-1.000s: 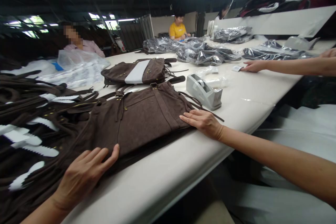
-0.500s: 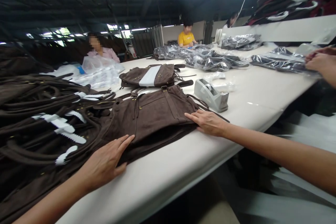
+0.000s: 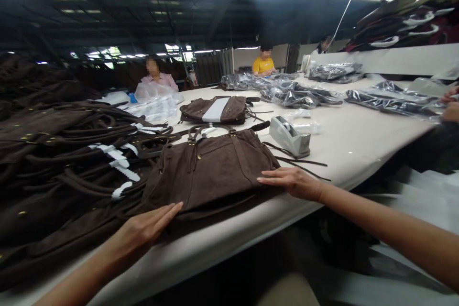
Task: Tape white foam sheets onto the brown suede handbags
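A brown suede bag (image 3: pixel 211 169) lies flat near the front edge of a long white table (image 3: pixel 344 141). My left hand (image 3: pixel 145 229) rests open at the bag's near left corner, fingers stretched flat. My right hand (image 3: pixel 292 181) lies open at the bag's right edge, fingertips touching it. A second brown bag with a white band (image 3: pixel 215 110) lies just behind. A grey tape dispenser (image 3: pixel 289 136) stands to the right of the bags.
A big heap of brown bags with straps (image 3: pixel 60 162) fills the left. Clear plastic bags (image 3: pixel 154 103) and dark packed bags in film (image 3: pixel 297 95) lie further back. Another person's hands (image 3: pixel 450 105) show at the right edge. Other people sit at the far end.
The view has tilted up and shifted. My left hand slid to the bag's near left corner; my right hand stayed at its right edge. The neighbour's hand drew back to the right.
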Demonstrator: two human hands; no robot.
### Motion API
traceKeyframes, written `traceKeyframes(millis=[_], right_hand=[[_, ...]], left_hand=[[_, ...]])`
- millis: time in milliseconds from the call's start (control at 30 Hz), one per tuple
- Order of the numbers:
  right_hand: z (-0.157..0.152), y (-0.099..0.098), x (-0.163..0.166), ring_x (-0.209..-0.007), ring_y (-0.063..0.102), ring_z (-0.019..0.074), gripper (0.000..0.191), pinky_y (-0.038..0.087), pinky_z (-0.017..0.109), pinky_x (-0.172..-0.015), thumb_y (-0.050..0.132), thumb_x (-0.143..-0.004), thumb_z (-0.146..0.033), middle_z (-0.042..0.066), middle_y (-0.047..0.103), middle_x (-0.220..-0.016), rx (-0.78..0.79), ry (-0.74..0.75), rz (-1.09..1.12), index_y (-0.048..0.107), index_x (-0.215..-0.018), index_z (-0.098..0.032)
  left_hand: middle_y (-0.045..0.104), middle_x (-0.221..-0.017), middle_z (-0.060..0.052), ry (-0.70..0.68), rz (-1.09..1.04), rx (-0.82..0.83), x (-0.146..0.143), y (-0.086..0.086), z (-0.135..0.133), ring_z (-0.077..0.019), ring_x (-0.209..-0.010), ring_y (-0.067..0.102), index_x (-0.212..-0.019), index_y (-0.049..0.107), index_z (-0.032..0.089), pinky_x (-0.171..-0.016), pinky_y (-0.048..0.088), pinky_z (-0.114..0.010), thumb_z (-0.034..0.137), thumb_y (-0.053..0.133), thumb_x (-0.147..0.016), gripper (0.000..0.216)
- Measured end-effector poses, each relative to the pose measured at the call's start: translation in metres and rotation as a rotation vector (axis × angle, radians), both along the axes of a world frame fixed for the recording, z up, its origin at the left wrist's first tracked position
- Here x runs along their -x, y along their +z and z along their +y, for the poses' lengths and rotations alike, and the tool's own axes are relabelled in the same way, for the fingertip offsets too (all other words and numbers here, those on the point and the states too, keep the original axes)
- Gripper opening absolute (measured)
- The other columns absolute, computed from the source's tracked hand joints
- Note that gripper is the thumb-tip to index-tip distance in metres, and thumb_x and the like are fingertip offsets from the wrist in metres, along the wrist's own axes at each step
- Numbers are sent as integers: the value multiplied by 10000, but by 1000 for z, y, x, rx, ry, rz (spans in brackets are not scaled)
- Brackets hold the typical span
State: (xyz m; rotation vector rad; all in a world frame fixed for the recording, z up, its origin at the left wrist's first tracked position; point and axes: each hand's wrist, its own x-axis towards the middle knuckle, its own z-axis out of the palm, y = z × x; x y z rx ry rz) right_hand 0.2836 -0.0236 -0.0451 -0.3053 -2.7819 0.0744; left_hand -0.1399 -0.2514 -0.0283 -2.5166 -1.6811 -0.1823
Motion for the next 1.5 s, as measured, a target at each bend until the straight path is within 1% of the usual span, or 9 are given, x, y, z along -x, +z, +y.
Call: traceKeyframes(millis=[133,300,433,600,767,900,1067,1167,1500], right_hand=[[-15,-30,-1,-1044,610,158,690,515,309,-903,382,-801,34,10,584,-1332,-115,-123,29,480,-1379,-330],[-37,-14,14,-1285,451,297,544,328,552,-1085,447,-808,-21,118,558,-1349,-313,-164,-43,541,-1325,-161],[-49,-2,29,-1231,514,295,526,411,427,-1046,577,-811,-239,220,543,-1330,-218,-159,-100,534,-1289,-24],[-47,2,59,-1084,596,280,889,531,402,-846,654,-777,-531,170,391,-1478,-193,-168,-112,259,-1492,-181],[-40,-23,71,-996,635,231,454,537,344,-847,525,-900,-223,105,617,-1277,-445,27,-33,506,-1347,-140],[-42,-41,62,-1016,645,236,381,551,357,-849,440,-923,-124,102,656,-1217,-613,54,122,576,-1279,-129],[-48,-43,58,-1168,576,267,408,544,375,-906,396,-929,-96,103,622,-1274,-537,17,178,568,-1298,-126],[-48,-45,57,-1246,517,263,428,525,379,-958,382,-928,-78,104,599,-1303,-484,26,200,547,-1320,-124],[-60,-58,52,-1328,430,250,492,492,403,-1030,375,-918,-52,56,551,-1362,-367,-39,272,504,-1369,-202]], left_hand=[[608,-1312,-41,119,85,-23,-21,-19,-5,-192,-1114,630,-1362,489,273,-945,508,-295,108,423,-799,590],[645,-1115,-73,161,148,208,-54,17,25,-246,-978,635,-1470,303,280,-823,503,-352,213,569,-686,830],[640,-999,-21,82,132,278,-58,28,41,-217,-902,639,-1458,279,394,-757,471,-306,326,567,-767,752],[618,-853,25,-16,211,79,-45,0,35,-139,-731,598,-1476,215,390,-651,418,-252,68,463,-807,782],[552,-720,26,-137,383,-289,-47,-25,18,-128,-598,495,-1481,269,247,-604,380,-284,26,376,-886,643],[527,-682,27,-170,365,-379,-42,-29,7,-125,-603,479,-1464,318,238,-625,386,-283,35,390,-895,608],[595,-995,-95,40,267,-351,-22,-23,-11,-257,-965,577,-1430,390,225,-913,449,-477,115,510,-802,649],[489,-1336,-150,132,307,-274,-12,-18,-25,-367,-1277,431,-1394,441,252,-1051,350,-590,124,551,-734,681],[624,-1277,-110,110,329,-516,3,-45,-54,-203,-957,659,-1419,398,221,-883,485,-363,40,457,-873,579]])
